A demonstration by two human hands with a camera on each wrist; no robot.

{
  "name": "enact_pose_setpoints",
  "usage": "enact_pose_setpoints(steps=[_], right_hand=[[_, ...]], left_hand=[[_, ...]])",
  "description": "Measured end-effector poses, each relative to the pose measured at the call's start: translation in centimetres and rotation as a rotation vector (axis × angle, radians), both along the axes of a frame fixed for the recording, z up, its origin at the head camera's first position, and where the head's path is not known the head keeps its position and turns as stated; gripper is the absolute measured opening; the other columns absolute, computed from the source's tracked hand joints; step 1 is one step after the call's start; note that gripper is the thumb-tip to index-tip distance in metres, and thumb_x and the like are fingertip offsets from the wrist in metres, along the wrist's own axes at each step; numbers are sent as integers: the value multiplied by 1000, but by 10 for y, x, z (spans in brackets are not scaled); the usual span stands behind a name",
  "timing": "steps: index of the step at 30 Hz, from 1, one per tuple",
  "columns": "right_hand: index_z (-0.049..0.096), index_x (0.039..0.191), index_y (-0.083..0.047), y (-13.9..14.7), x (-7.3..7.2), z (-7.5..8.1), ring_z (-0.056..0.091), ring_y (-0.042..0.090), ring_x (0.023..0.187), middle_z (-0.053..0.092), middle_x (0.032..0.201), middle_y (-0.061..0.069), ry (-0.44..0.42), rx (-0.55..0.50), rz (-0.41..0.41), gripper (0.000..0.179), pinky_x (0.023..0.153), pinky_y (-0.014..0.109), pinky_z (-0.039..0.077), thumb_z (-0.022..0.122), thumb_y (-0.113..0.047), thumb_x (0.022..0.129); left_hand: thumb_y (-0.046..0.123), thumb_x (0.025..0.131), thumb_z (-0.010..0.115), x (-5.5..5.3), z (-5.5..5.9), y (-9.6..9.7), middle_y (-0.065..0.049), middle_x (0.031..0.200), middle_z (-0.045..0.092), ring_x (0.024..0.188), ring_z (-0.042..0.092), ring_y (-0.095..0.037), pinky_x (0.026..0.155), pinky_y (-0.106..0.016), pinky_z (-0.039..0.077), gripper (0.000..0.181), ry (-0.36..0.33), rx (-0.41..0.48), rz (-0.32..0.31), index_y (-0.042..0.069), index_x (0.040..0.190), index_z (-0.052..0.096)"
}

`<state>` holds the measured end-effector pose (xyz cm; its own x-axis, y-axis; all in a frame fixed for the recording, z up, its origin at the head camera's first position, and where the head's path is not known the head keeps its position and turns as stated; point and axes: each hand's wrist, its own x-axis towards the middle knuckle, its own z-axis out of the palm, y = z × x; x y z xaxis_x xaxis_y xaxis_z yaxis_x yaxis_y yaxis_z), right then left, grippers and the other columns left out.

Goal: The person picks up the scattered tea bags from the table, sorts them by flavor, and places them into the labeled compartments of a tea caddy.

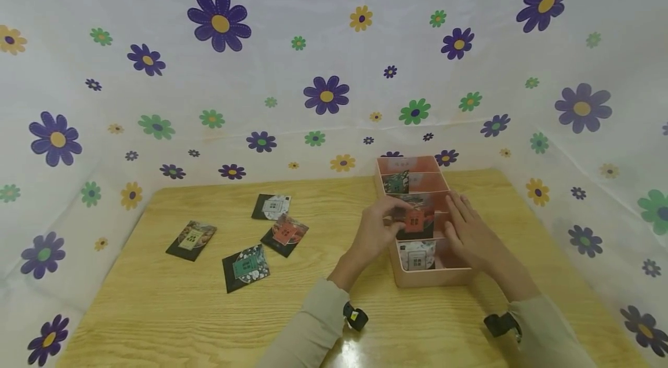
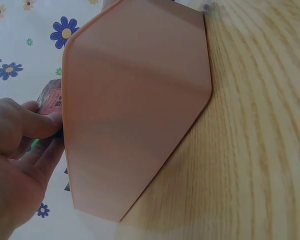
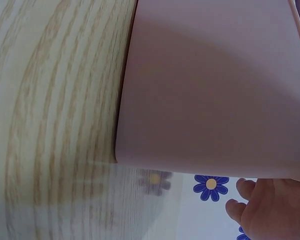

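Note:
A pink divided box (image 1: 435, 279) stands on the right part of the table. My left hand (image 1: 377, 228) pinches a black packet with a red label (image 1: 416, 221) between thumb and fingers, over the box's middle compartments. In the left wrist view the packet (image 2: 54, 98) shows just past the box's rim. My right hand (image 1: 476, 236) rests along the box's right rim, fingers extended. A packet with a white label (image 1: 417, 256) sits in the nearest compartment, and one with a green label (image 1: 396, 182) in a farther one.
Left of the box lie several loose packets: a yellow-labelled one (image 1: 192, 240), a green-labelled one (image 1: 246, 268), a red-labelled one (image 1: 285, 234) and a white-labelled one (image 1: 271, 206). Flower-printed white cloth (image 1: 271, 78) hangs behind and beside the wooden table (image 1: 172, 310).

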<state>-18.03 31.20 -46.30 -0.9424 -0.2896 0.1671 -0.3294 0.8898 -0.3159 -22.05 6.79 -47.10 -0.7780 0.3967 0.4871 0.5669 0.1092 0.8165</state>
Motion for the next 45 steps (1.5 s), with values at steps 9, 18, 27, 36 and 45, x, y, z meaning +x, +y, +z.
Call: enact_pose_setpoints(steps=[9, 18, 27, 36, 45], right_hand=[[19, 156, 15, 0, 0, 1, 9, 50, 152, 14, 165, 33, 3, 3, -1, 61, 122, 57, 16, 37, -19, 108], [19, 156, 16, -1, 0, 0, 9, 50, 152, 13, 164, 33, -7, 7, -3, 61, 123, 57, 15, 37, -19, 108], [20, 157, 13, 1, 0, -4, 12, 50, 152, 16, 165, 31, 34, 0, -1, 61, 122, 58, 17, 38, -20, 108], [21, 157, 12, 1, 1, -6, 14, 50, 152, 17, 165, 30, 49, -6, -3, 61, 121, 58, 19, 39, -20, 108], [20, 157, 13, 0, 0, -5, 12, 49, 152, 15, 165, 31, 28, -1, -10, 62, 121, 60, 20, 37, -21, 109]], left_hand=[[-15, 86, 73, 0, -2, -3, -9, 112, 70, 109, 68, -16, 91, -31, 57, 28, -21, 29, 27, 1, 109, 71], [-9, 89, 74, 2, 1, -12, -9, 112, 72, 109, 67, -17, 94, -39, 57, 24, 0, 27, 29, 1, 111, 71], [-5, 93, 71, 11, 11, -26, -7, 112, 71, 106, 69, -20, 91, -35, 58, 21, 42, -20, -3, 4, 113, 71], [-3, 95, 70, 13, 29, -49, -13, 115, 71, 108, 67, -29, 93, -48, 57, 22, 36, 22, -1, 3, 117, 72], [1, 95, 72, 10, 43, -71, -12, 119, 70, 109, 67, -28, 93, -49, 57, 24, 58, 8, 47, 4, 119, 71]])
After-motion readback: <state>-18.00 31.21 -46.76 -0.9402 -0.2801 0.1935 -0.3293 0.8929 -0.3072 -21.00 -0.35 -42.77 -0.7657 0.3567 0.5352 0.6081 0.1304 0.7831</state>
